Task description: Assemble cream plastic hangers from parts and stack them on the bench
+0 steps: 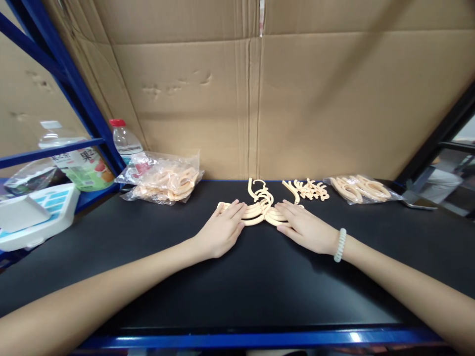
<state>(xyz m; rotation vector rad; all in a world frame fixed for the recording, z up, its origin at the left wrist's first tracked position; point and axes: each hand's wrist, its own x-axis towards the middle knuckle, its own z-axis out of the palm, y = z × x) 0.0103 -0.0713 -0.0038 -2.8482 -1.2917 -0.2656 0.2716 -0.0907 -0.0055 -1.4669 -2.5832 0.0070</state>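
Observation:
Several cream plastic hangers [255, 212] lie stacked on the black tabletop, their hooks pointing to the back. Across the left arms of the stack rests my left hand [222, 228], fingers stretched out and palm down. My right hand [304, 226] lies flat over the right arms in the same way, with a pale coil band on its wrist. Both hands touch the hangers without gripping them. Behind my right fingers is a loose curved hanger piece [291, 190], and beside it a small pile of cream hooks [311, 190]. My palms hide the ends of the stack.
A clear bag of cream hanger parts [166, 180] sits at the back left, and a flatter bag [361, 189] at the back right. Bottles [83, 163] and a white-and-blue tray [44, 215] stand on the left. Cardboard [185, 99] walls the back; a blue edge [260, 341] runs along the front.

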